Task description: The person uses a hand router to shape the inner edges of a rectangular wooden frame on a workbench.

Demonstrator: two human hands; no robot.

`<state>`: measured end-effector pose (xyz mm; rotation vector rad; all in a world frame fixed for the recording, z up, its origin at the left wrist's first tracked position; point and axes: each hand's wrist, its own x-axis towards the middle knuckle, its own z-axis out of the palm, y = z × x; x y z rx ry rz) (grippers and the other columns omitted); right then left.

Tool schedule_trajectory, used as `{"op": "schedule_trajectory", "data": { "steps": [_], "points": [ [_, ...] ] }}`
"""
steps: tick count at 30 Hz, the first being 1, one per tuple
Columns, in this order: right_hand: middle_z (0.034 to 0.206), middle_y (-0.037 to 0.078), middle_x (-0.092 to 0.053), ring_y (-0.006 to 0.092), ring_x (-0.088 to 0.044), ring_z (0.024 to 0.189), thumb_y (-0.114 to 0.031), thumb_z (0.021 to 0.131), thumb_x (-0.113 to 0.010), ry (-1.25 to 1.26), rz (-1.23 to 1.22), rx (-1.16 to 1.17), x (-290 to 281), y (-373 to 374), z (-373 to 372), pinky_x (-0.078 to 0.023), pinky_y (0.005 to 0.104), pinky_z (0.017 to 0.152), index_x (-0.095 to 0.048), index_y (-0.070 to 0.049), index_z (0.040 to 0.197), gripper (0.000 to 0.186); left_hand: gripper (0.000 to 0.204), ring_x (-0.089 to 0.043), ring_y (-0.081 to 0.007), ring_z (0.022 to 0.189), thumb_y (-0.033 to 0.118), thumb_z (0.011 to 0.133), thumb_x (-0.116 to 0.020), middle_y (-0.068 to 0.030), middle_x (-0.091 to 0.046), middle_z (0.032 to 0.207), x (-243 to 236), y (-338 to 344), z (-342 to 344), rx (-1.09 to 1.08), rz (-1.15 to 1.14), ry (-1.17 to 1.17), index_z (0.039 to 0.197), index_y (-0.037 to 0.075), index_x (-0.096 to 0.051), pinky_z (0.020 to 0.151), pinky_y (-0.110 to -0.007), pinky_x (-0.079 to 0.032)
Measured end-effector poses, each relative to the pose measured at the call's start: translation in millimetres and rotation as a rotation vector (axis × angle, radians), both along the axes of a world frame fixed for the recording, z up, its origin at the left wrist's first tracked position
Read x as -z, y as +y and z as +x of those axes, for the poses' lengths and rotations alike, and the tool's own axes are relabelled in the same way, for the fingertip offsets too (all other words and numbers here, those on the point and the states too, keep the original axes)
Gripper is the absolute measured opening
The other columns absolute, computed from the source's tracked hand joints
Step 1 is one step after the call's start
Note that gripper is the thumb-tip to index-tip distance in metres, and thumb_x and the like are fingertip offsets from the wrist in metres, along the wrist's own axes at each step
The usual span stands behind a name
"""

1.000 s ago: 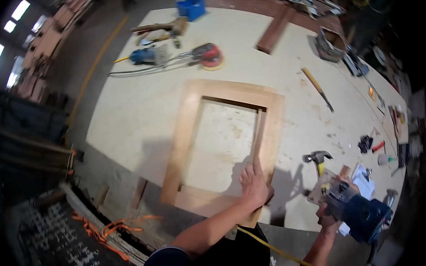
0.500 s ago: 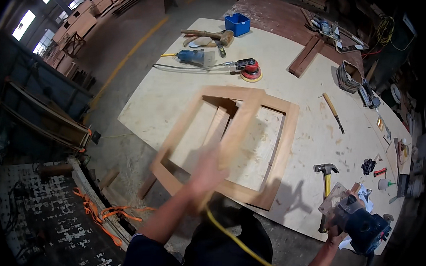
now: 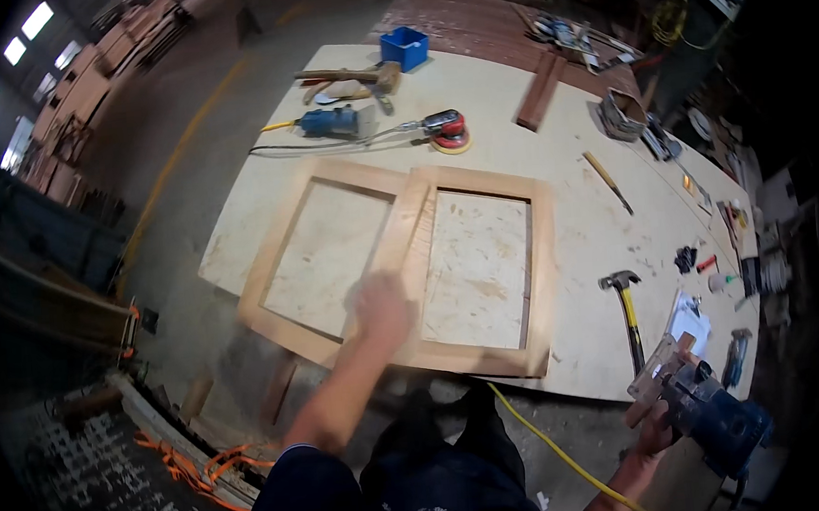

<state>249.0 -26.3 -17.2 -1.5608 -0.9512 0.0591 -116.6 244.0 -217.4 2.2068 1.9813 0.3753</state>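
A pale wooden frame [image 3: 543,275] with two rectangular openings lies on the plywood tabletop in front of me. My left hand [image 3: 385,307] is over its middle rail, touching or just above it; motion blur smears the fingers, so their closure is unclear. Low on the right, past the table's front edge, my right hand [image 3: 656,433] grips a blue trim router [image 3: 720,419] with a clear base plate. The router is held tilted, its base toward the table. A yellow-handled claw hammer [image 3: 628,311] lies on the tabletop near it.
Across the table's far side are a red sander [image 3: 448,131], another blue power tool [image 3: 329,121], a mallet [image 3: 383,75] and a blue box [image 3: 404,47]. A chisel [image 3: 609,183] lies right of the frame. A yellow cord [image 3: 560,444] crosses before my body.
The wooden frame has come down from a tilted, raised position to lie flatter on the table, my left hand staying at its middle rail. My right hand still holds the router. The view has shifted.
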Motion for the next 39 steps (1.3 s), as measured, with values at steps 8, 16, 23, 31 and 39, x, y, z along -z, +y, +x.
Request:
{"op": "schedule_trajectory", "data": {
  "steps": [8,16,23,31,39],
  "points": [
    [0.138,0.010,-0.056,0.0257,-0.056,0.131,-0.067,0.078,-0.086,-0.062,-0.191,0.116,-28.5,-63.1,-32.0,-0.046,0.0394,0.110,-0.045,-0.002,0.148,0.104,0.038,-0.063,-0.0371,0.112,0.021,0.085,-0.073,-0.0181,-0.064,0.111,6.8,-77.9,74.2,0.959,-0.267,-0.030,0.116,0.001,-0.064,0.095,-0.050,-0.051],
    [0.135,0.013,-0.058,0.0237,-0.061,0.125,-0.066,0.082,-0.081,0.384,-0.426,0.173,-21.9,-141.5,12.7,-0.052,0.0370,0.106,-0.049,-0.001,0.147,0.098,0.045,-0.062,-0.0451,0.105,0.019,0.080,-0.072,-0.0251,-0.058,0.113,-55.5,-68.9,101.8,1.143,-0.475,-0.344,0.116,-0.003,-0.057,0.091,-0.052,-0.053],
    [0.129,0.011,-0.058,0.0208,-0.064,0.112,-0.058,0.076,-0.088,-0.138,-0.324,0.016,-33.7,-107.0,-26.3,-0.055,0.0335,0.096,-0.049,-0.001,0.146,0.098,0.060,-0.061,-0.0458,0.103,0.026,0.075,-0.083,-0.0256,-0.054,0.114,-185.5,-78.6,121.8,1.103,-0.379,-0.763,0.119,-0.003,-0.054,0.090,-0.049,-0.053],
    [0.118,0.009,-0.062,0.0200,-0.065,0.106,-0.052,0.079,-0.084,-0.084,-0.134,-0.011,-15.0,-113.6,-31.0,-0.057,0.0338,0.087,-0.050,-0.002,0.143,0.088,0.060,-0.058,-0.0466,0.104,0.025,0.081,-0.085,-0.0234,-0.054,0.114,-188.9,-90.8,21.4,1.355,-0.378,-0.310,0.122,0.000,-0.049,0.088,-0.052,-0.051],
    [0.119,0.007,-0.064,0.0175,-0.060,0.112,-0.044,0.077,-0.081,-0.172,-0.059,0.036,-26.3,-105.4,-81.7,-0.054,0.0323,0.093,-0.052,-0.004,0.142,0.082,0.054,-0.058,-0.0482,0.106,0.023,0.084,-0.082,-0.0226,-0.054,0.116,-138.8,-44.9,-149.3,1.106,-0.499,-0.036,0.124,0.005,-0.051,0.089,-0.054,-0.049]
  ]
}}
